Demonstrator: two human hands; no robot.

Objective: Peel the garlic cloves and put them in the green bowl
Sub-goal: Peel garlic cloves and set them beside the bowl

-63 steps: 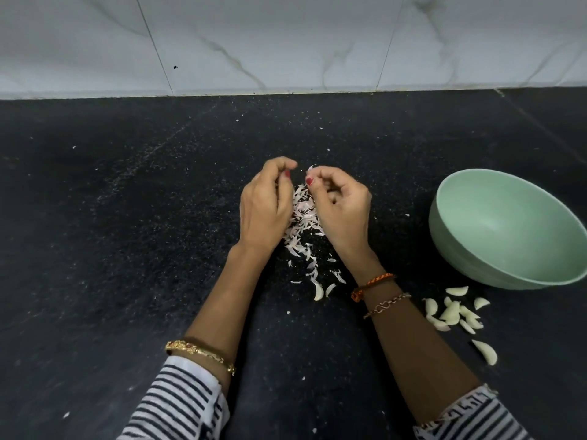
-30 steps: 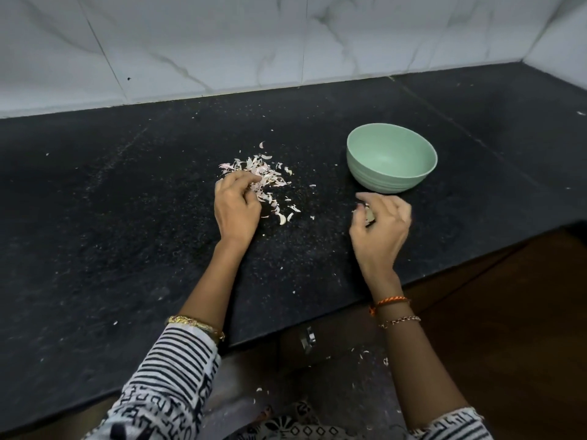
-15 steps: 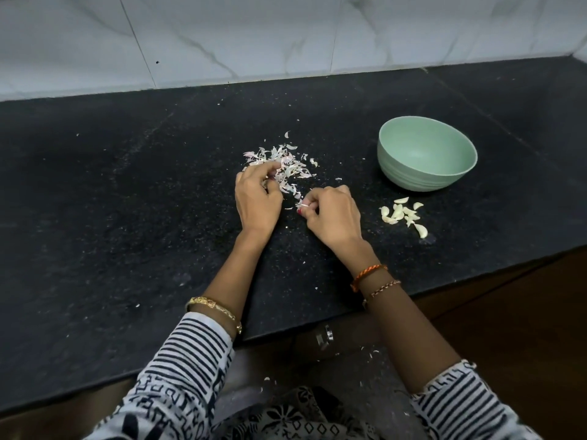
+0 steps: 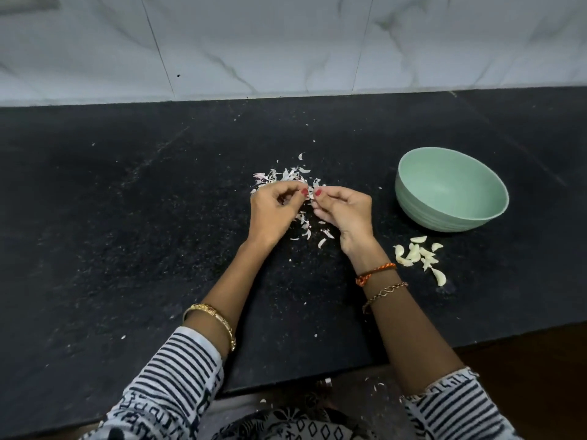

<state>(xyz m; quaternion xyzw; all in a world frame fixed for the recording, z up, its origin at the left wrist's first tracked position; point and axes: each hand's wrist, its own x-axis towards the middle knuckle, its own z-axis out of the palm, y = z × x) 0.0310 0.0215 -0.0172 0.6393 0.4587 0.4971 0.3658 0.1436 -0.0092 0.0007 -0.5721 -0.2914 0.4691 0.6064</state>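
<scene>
Both hands, left hand and right hand, curl fingertip to fingertip, pinching something too small to identify over the garlic skins, while peeled cloves lie beside the apparently empty green bowl, none yet transferred.

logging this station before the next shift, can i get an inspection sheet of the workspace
surface: black speckled counter, dusted with small white flecks.
job's things: green bowl upright at right, nothing seen inside; peeled garlic cloves in a loose cluster on the counter in front of it, outside the bowl.
clutter: pile of garlic skins behind and under the hands.
grippers: left hand and right hand meet fingertip to fingertip over the skins, pinching something too small to tell.
cables: nothing seen.
surroundings: white marble-tiled wall behind the counter; brown floor at lower right.
</scene>
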